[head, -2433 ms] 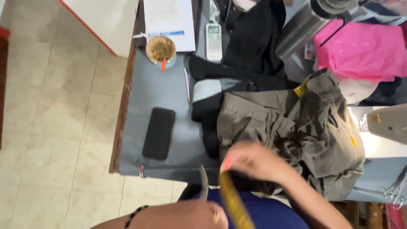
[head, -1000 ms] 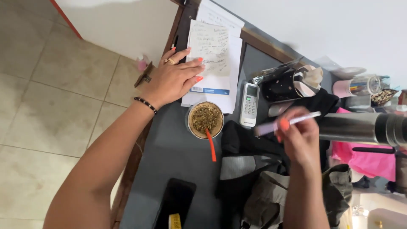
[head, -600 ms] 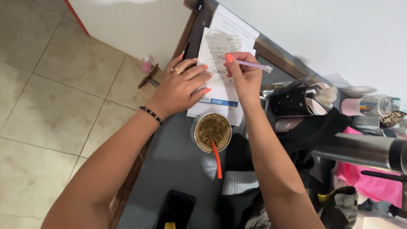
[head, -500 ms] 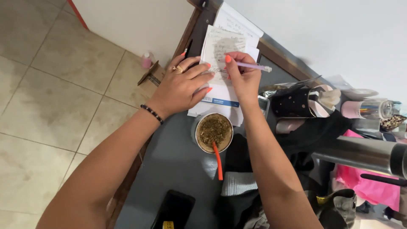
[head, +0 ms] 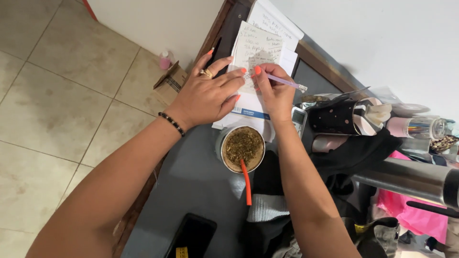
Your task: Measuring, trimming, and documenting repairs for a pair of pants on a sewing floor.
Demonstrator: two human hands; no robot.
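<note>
My left hand [head: 206, 93] lies flat with fingers spread on a sheet of handwritten paper [head: 256, 45], pinning it to the grey table [head: 191, 181]. My right hand [head: 273, 91] grips a lilac pen [head: 283, 82] with its tip down on the same sheet. A ring and a black bead bracelet are on my left hand and wrist. Just below both hands stands a round cup of green-brown herbs [head: 243, 149] with an orange straw [head: 245, 181].
A black phone [head: 191, 236] lies near the table's front edge. Dark clothes [head: 354, 157], a pink cloth [head: 411, 210], a silver cylinder [head: 411, 179], a dotted black pouch [head: 337, 117] and a small remote [head: 299, 118] crowd the right. Tiled floor [head: 57, 110] lies left, with a small pink bottle [head: 165, 60].
My view swung from the olive garment up to the paper. My left hand settled on the sheet, and my right hand brought the pen over and set its tip on the paper.
</note>
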